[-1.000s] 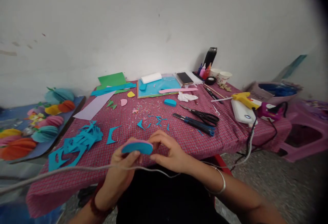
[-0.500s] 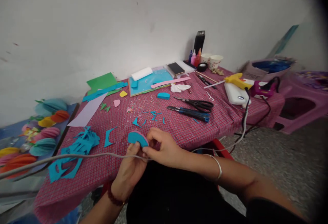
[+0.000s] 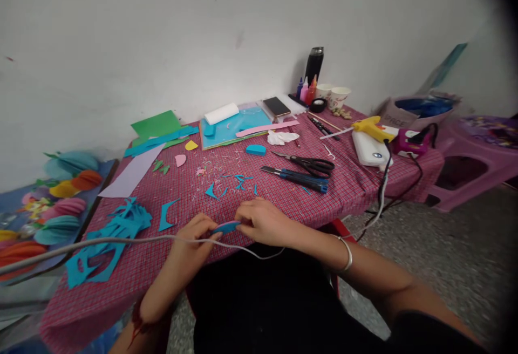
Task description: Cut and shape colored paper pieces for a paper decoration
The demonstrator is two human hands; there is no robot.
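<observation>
Between my hands is a blue paper piece [image 3: 226, 228] with a pink layer along its upper edge, held close to the table's front edge. My left hand [image 3: 198, 238] pinches its left end between thumb and fingers. The other end is gripped by my right hand [image 3: 259, 222], fingers curled over it. A grey cable [image 3: 162, 238] crosses in front of my left hand. Just beyond my hands lie small blue paper scraps [image 3: 212, 191]. A half-round blue piece [image 3: 256, 150], black scissors [image 3: 309, 165] and a blue utility knife [image 3: 297, 178] rest farther back.
A tangle of cut blue paper [image 3: 117, 230] covers the table's left side. At the right, a yellow glue gun [image 3: 371, 127] lies on a white box [image 3: 370, 149]. Paper cups [image 3: 339, 97] and a black flask [image 3: 314, 68] stand at the back. Coloured paper ornaments [image 3: 65, 230] lie left of the table.
My left hand has shifted from under the blue-and-pink paper piece to its left end. The piece has tipped from showing its broad face to a narrow, flatter view.
</observation>
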